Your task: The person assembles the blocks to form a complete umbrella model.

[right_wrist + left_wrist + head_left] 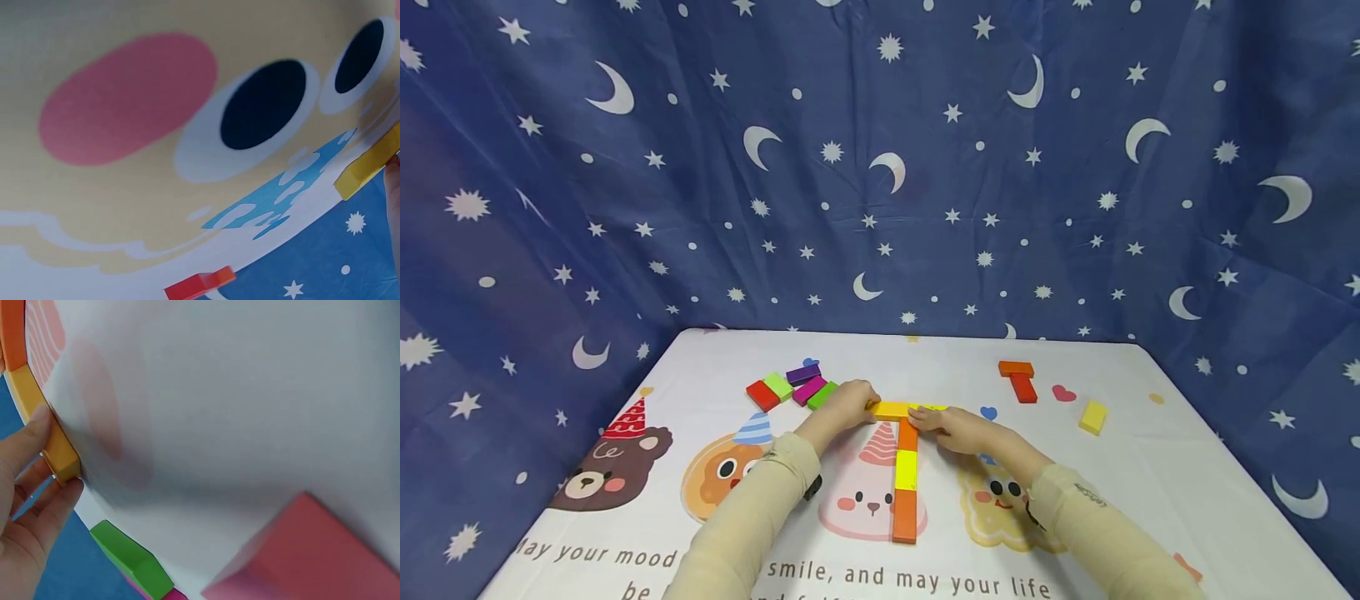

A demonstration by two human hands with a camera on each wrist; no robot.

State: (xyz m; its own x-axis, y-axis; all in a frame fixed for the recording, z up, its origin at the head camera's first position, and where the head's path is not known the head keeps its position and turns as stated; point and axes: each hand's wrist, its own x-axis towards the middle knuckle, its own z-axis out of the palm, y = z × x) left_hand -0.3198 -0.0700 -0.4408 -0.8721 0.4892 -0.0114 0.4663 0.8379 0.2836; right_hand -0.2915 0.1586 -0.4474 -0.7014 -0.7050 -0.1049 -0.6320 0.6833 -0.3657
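Several colored blocks form a T on the tabletop. My left hand (850, 402) pinches the yellow-orange block (891, 411) at the left of the crossbar; in the left wrist view its thumb lies along one side and fingers meet its end. My right hand (953, 429) extends its fingers leftward, fingertips touching the yellow block (934, 407) at the crossbar's right, close to the top orange block (908, 435). Below it, the stem continues with a bright yellow block (906, 471) and a lower orange block (905, 517). Most of the right hand lies outside the right wrist view.
Left of the T lie red (763, 396), light green (778, 385), purple (803, 375), magenta (809, 389) and green (823, 395) blocks. Right are an orange block (1016, 368), a red-orange block (1023, 388) and a yellow block (1093, 417). A starry blue curtain (925, 275) stands behind the cartoon-print tablecloth (715, 357).
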